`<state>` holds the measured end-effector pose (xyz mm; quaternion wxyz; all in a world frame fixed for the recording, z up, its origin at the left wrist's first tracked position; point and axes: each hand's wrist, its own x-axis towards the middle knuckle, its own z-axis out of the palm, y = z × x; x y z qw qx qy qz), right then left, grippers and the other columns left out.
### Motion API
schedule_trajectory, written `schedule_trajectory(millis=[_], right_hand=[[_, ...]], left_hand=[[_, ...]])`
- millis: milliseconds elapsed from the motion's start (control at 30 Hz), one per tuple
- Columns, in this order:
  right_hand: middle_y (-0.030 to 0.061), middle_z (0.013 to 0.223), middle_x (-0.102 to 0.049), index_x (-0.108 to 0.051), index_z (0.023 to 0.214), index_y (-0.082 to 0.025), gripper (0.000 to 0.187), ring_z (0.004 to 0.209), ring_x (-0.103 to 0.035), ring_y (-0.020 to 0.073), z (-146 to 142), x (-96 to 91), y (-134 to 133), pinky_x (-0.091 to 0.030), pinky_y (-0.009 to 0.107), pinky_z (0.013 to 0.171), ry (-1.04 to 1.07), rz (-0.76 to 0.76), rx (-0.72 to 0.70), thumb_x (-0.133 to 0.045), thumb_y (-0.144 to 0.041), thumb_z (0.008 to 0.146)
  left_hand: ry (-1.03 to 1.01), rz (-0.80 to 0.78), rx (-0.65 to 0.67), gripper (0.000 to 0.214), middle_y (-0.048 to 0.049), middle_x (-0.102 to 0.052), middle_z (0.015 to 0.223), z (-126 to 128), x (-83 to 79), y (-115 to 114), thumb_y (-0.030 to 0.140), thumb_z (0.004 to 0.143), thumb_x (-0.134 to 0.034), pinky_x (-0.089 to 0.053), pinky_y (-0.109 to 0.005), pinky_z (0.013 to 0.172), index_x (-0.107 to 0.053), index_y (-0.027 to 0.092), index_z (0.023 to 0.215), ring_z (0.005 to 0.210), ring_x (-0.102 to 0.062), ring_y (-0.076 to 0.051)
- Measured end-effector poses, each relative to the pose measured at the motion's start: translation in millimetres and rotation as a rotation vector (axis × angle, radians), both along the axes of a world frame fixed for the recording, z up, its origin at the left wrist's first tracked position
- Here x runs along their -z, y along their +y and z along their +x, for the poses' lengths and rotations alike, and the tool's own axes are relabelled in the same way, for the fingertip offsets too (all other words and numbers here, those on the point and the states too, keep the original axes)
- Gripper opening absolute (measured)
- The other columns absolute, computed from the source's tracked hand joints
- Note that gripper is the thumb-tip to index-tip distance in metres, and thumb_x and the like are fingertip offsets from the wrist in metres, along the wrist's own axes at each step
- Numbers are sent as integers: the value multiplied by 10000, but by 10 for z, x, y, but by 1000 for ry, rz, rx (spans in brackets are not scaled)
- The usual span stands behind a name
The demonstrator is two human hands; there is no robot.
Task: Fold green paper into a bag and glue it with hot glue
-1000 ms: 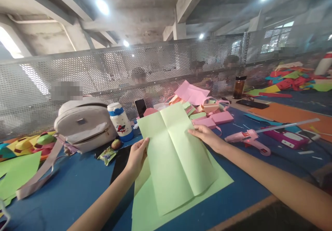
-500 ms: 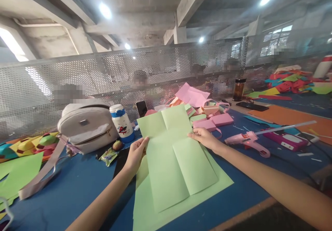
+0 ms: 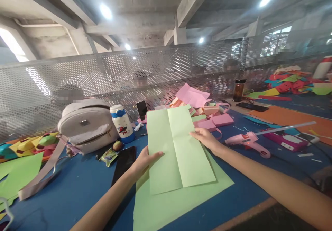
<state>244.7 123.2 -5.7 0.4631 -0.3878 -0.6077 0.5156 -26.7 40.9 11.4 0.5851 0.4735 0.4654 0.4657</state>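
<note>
Now left hand (image 3: 144, 161) pinches creased green sheet (image 3: 178, 148) lower on its left edge mid-frame, right hand (image 3: 206, 139) still pinching opposite edge; grip seemingly reset.

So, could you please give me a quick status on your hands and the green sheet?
Left hand and right hand holding creased green sheet at its side edges. More green paper underneath. Pink glue gun to the right, apart from the sheet.

Creased green paper (image 3: 166, 151) in left fingers (image 3: 156, 155) and right fingers (image 3: 199, 134)
</note>
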Motion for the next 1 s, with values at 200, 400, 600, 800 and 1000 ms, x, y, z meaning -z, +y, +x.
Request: schedule_trajectory(millis=[200,400,600,800,1000], right_hand=[[31,742,-728,-650,833,-180,411,673,-677,209,4,-27,-16,-506,293,606,59,-8,57,-725,-563,704],[70,895,-769,-677,963,-178,405,836,-723,259,-3,-63,-46,-562,346,727,93,-8,53,-747,-485,707],[79,920,-768,-672,1018,-185,424,857,-724,270,-24,-74,-80,-575,372,732,115,17,36,-756,-467,713],[-24,600,-608,-618,883,-191,347,492,-551,141,-19,-65,-36,-435,255,469,119,138,121,-715,-494,743],[-47,705,-499,-550,998,-233,271,582,-464,123,65,-196,-89,-390,239,530,168,387,313,-620,-443,842]], left_hand=[[14,-9,51,604,-150,-758,1061,-3,19,0,309,593,-919,-614,-393,785,-624,117,1084,883,-746,-306],[24,45,29,609,-131,-761,1055,-26,15,43,336,606,-909,-612,-370,765,-619,127,1099,855,-750,-288],[45,86,-20,695,-122,-755,1077,-63,20,73,363,597,-905,-602,-341,753,-592,136,1175,848,-746,-269],[102,102,-29,746,-111,-747,1105,-101,14,118,402,593,-896,-592,-323,747,-571,147,1213,872,-736,-263],[223,25,81,757,-131,-756,1050,-339,-194,167,320,539,-924,-590,-325,658,-618,118,1201,758,-734,-263]])
